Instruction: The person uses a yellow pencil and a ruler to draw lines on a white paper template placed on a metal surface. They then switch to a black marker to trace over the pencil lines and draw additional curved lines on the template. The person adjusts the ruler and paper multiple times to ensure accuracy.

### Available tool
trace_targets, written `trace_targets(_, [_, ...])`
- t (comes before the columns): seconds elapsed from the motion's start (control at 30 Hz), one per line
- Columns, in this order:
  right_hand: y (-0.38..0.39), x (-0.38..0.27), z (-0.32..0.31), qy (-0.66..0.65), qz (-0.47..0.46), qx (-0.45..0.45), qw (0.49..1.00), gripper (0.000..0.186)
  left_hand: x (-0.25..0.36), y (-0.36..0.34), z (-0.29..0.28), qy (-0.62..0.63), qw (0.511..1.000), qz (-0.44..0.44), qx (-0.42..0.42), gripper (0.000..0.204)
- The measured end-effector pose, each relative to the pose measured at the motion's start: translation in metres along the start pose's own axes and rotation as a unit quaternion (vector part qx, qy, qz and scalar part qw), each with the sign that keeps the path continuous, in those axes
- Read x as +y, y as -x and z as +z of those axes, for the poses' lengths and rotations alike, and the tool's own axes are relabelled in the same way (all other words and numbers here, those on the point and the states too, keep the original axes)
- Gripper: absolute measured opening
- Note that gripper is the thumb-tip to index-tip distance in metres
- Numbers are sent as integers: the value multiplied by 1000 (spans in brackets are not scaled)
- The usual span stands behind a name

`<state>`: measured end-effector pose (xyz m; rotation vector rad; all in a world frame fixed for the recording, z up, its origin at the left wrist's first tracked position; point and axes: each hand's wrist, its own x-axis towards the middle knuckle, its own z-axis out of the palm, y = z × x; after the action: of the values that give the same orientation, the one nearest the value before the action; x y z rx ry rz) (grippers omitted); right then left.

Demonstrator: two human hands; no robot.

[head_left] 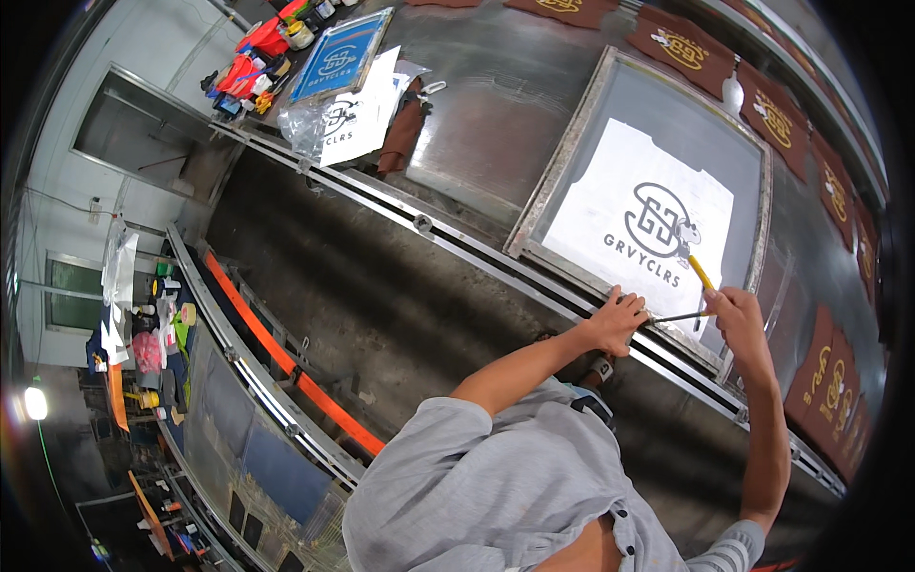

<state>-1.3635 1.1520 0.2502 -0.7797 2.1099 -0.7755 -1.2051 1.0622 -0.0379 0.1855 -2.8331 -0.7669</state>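
Note:
A metal-framed printing screen point(548, 205) lies on the long metal table, with a white sheet bearing a dark emblem point(640, 214) under its mesh. My left hand point(615, 319) rests on the screen's near frame edge, fingers curled on it. My right hand point(736, 315) is shut on a thin brush with a yellow handle point(701, 272), its tip on the mesh near the emblem's lower right. A second thin stick point(679, 317) runs between the two hands.
Brown shirts with gold prints point(681, 48) lie in a row along the table's far and right side. A blue-framed screen point(338, 57), white printed sheets and plastic sit at the far left. A metal rail point(457, 250) edges the table. Another long table stands at lower left.

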Motion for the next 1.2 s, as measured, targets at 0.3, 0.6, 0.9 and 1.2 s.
trace_targets(0.3, [10,57,32,-800,81,-85,589,33,-2,3,-5,20,999,27,18,81])
trace_targets(0.6, [25,35,44,-433,16,136,891,32,-4,1,-19,18,999,17,-20,87])
trace_targets(0.9, [6,61,2,276,-442,103,847,32,-17,6,8,61,998,10,-30,90])
trace_targets(1.2, [3,43,-6,481,-435,119,752,35,-4,-4,-9,-3,997,6,-74,84])
